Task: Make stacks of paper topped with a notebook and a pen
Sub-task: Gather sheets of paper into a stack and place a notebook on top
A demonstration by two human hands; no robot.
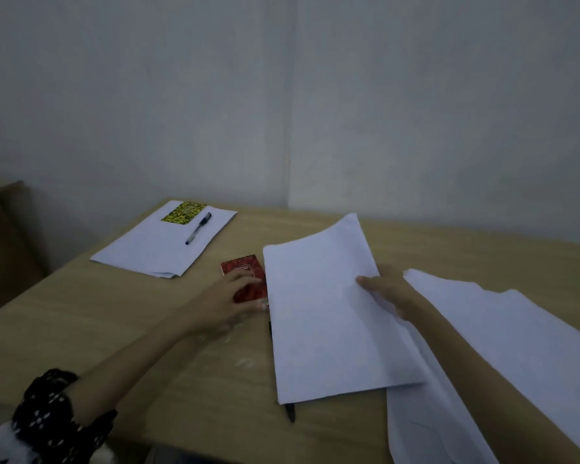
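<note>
A finished stack of white paper (158,244) lies at the table's far left, with a yellow patterned notebook (183,213) and a pen (198,228) on top. In the middle, my right hand (387,291) grips the right edge of a few white sheets (318,316), thumb on top. These sheets cover most of a dark pen (290,412), whose tip shows below them. My left hand (228,298) lies on a small red notebook (245,279) just left of the sheets, fingers curled over it. A loose pile of paper (516,346) lies at the right under my right forearm.
The wooden table (114,329) stands against a plain grey wall. A second wooden piece of furniture (0,236) stands at the far left, separated by a gap. The table's front edge runs along the bottom of the view.
</note>
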